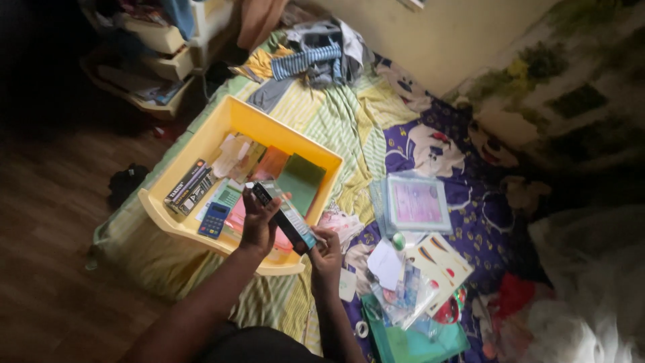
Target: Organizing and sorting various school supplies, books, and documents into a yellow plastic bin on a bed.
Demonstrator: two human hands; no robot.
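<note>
Bed with patterned sheets: left hand and right hand both grip a long box over the partly filled yellow tray, centre frame; loose papers remain lower right.

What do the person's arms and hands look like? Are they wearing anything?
Both arms are bare, with no sleeves showing along the forearms. The left hand and right hand have no gloves. No watch, bracelet or ring can be made out, though the picture is dim. A dark garment shows at the bottom edge.

Dim, murky light; dark, soft edges.
</note>
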